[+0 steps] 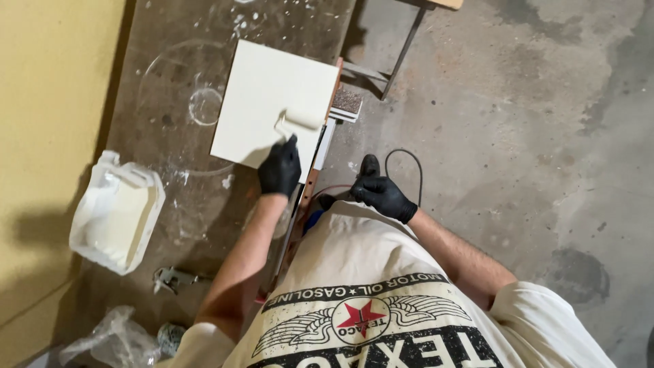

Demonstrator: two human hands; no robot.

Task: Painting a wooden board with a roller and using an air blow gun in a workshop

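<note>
My left hand (280, 169), in a black glove, grips the handle of a small paint roller (298, 121). The roller's white sleeve rests on a square cream-painted board (266, 88) that lies flat on the workbench (170, 88). My right hand (383, 194), also black-gloved, hangs beside the bench edge at my waist with its fingers curled; whether it holds anything cannot be told. Both forearms are bare, and a printed white shirt fills the lower part of the view.
A white paint tray (116, 215) with cream paint sits at the bench's left, near a yellow wall (48, 102). A crumpled plastic bag (112, 337) and a small metal tool (174, 278) lie lower left. A black cable (403, 163) loops on the concrete floor (531, 136). A sanding block (347, 103) sits by the board.
</note>
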